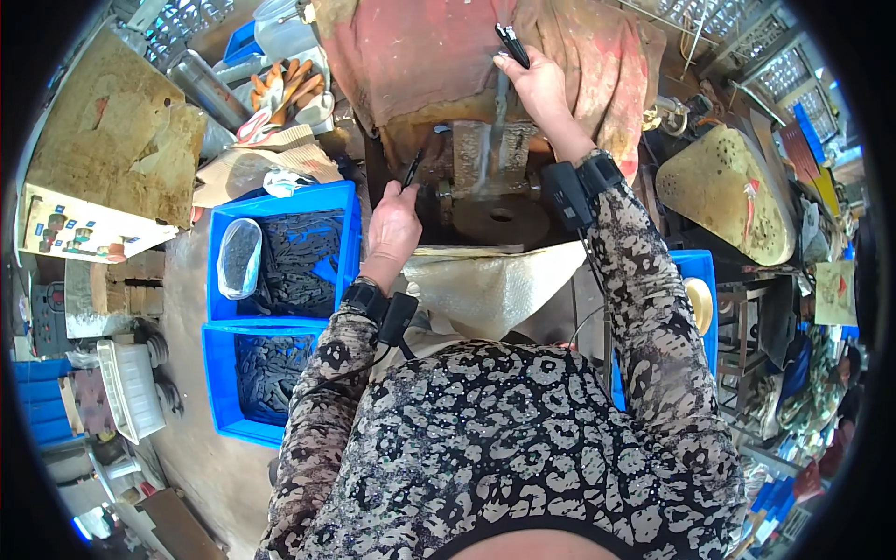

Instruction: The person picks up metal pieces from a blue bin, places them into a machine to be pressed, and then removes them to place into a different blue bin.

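My left hand (394, 229) is closed around one end of a slim dark piece (412, 170), whose other end points up toward the machine. Farther up and to the right, my right hand (543, 91) grips a small bundle of slim black pieces (511, 47), their ends sticking out past the thumb. The exact kind of these pieces is too small to make out. Between and below the hands sits a round wheel-like disc (502, 224) in a wet machine. A greyish metal plate (481, 154) stands behind it, with a pale streak like running water. Reddish cloth (420, 56) drapes over the machine.
Two blue bins (217, 373) at my left hold many dark flat pieces; a clear oval tub (240, 257) lies in the farther one. Orange-and-white gloves (280, 93) rest at the far left. A pale sheet (495, 289) hangs before me. Another blue bin (693, 266) is beside my right arm.
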